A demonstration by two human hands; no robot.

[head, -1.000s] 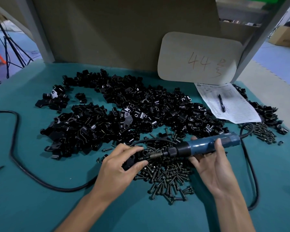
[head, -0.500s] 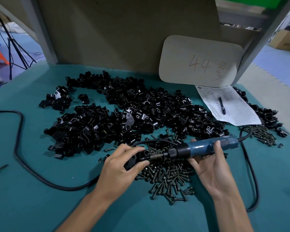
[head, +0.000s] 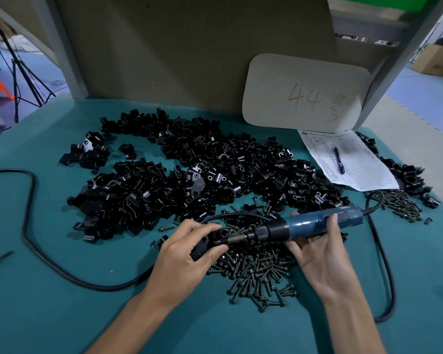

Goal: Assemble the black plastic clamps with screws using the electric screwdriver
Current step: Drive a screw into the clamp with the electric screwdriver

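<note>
Here the left hand [head: 182, 260] grips a black clamp [head: 203, 245] while the right hand [head: 320, 259] holds the electric screwdriver [head: 310, 224], tip against it.

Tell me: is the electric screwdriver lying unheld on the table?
No, the right hand holds the electric screwdriver, its tip at the clamp in the left hand.

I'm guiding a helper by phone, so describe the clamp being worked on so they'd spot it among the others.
On the teal table, in front of the big heap of black clamps, lies a pile of screws. At its left edge the left hand grips one clamp, the only one touched by the bit of the blue electric screwdriver.
</note>
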